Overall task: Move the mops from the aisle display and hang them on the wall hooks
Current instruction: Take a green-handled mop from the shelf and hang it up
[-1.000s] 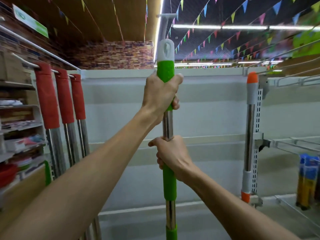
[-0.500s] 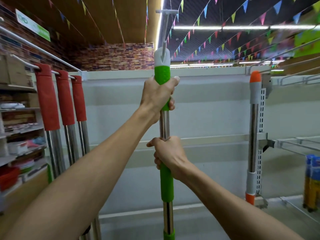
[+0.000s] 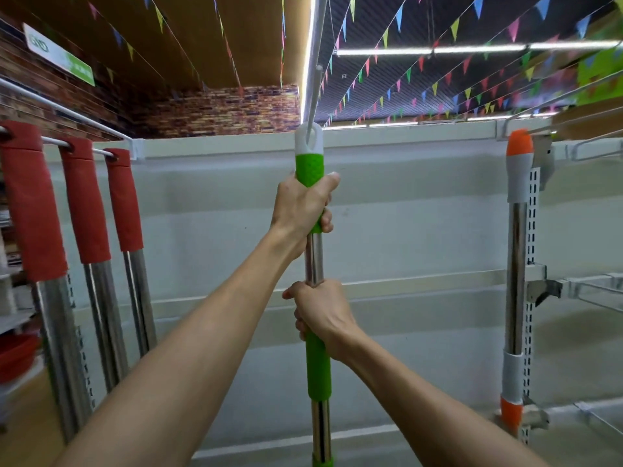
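Gripping the green mop (image 3: 318, 365) upright, my left hand (image 3: 301, 210) clamps its upper grip, my right hand (image 3: 322, 315) the pole below. The hook (image 3: 315, 92) enters its top loop. Red mops (image 3: 87, 203) hang left of it, an orange mop (image 3: 517, 251) right.

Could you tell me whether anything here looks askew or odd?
Nothing stands out. The red mops hang in a row on the left hook, the orange mop stands upright, and the green mop's loop meets the middle hook.
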A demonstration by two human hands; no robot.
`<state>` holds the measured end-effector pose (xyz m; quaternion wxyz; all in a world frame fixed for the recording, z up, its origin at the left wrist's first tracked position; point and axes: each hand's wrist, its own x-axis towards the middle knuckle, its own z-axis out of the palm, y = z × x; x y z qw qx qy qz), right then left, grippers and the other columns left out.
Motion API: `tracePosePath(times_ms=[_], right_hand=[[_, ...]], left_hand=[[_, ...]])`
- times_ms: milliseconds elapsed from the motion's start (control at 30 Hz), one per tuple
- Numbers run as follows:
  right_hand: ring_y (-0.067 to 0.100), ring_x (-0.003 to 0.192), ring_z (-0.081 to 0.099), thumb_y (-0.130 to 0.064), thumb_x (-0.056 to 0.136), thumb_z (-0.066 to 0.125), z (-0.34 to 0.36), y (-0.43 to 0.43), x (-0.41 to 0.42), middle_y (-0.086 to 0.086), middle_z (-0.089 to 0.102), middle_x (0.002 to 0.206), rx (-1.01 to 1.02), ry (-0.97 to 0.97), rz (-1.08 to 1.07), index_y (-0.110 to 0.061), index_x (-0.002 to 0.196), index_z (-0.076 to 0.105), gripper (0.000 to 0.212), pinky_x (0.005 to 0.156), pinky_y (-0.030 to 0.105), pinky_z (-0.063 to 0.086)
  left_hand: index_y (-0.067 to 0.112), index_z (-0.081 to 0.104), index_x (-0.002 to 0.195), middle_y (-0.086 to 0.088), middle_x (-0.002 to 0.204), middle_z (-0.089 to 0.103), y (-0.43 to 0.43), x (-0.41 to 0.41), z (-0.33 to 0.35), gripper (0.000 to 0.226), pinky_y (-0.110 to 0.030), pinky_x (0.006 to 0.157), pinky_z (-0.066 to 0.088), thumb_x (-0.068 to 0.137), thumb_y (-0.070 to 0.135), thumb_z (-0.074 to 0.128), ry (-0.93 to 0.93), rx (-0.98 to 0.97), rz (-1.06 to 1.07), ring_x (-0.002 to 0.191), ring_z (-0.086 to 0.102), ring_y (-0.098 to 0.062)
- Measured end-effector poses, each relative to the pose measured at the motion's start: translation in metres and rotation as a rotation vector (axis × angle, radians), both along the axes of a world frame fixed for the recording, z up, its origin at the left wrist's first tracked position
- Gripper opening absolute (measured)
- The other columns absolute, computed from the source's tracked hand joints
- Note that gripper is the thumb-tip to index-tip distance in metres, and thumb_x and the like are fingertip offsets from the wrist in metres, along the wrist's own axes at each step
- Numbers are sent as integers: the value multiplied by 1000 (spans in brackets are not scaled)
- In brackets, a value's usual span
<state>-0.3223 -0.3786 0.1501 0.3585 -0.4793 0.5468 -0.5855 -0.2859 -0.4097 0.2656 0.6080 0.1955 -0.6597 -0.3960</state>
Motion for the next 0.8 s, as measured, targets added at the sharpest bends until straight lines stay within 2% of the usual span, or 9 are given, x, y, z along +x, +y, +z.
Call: tracePosePath(times_ms=[333, 433, 533, 633, 700, 800], right_hand=[[22, 49, 44, -14, 84, 54, -5, -56, -15, 7, 46, 59, 14, 5, 14, 7, 105, 66, 32, 52, 33, 42], [22, 49, 45, -15, 83, 55, -7, -62, -17, 6, 47, 58, 10, 6, 14, 0, 90, 65, 19, 52, 35, 43], [22, 49, 46, -14, 85, 57, -7, -62, -18, 7, 48, 59, -2, -14, 26, -9, 84, 62, 7, 53, 35, 43], [21, 45, 49, -20, 86, 65, -5, -56, -19, 6, 51, 55, -7, -47, 36, -11, 76, 57, 15, 52, 35, 45], [20, 50, 56, -29, 88, 70, -5, -51, -20, 5, 59, 61, -25, -9, 42, -12, 79, 58, 23, 56, 37, 52], [20, 78, 66, -45, 84, 74, -12, -38, -24, 2, 67, 86, -62, 134, -24, -16, 93, 56, 35, 77, 40, 56]], left_hand=[[11, 45, 83, -4, 61, 42, -48, -13, -3, 20, -24, 42, 36, 93, 8, 62, 4, 2, 48, 35, 37, -16], [9, 46, 85, -4, 62, 42, -54, -14, -4, 18, -24, 41, 37, 93, 8, 62, -3, -7, 59, 35, 37, -16], [11, 47, 82, -3, 61, 44, -57, -13, -5, 19, -25, 41, 39, 92, 9, 63, -25, -22, 83, 36, 41, -16], [9, 51, 82, -4, 63, 50, -55, -8, -4, 18, -27, 41, 45, 95, 9, 64, -89, -73, 120, 37, 50, -15], [5, 53, 96, -8, 74, 57, -50, -2, -6, 12, -30, 51, 53, 97, 11, 63, -149, -97, 103, 48, 59, -16], [1, 54, 119, -7, 95, 63, -43, 15, -16, 33, -36, 72, 58, 94, 17, 69, -211, -87, 140, 75, 67, -21]])
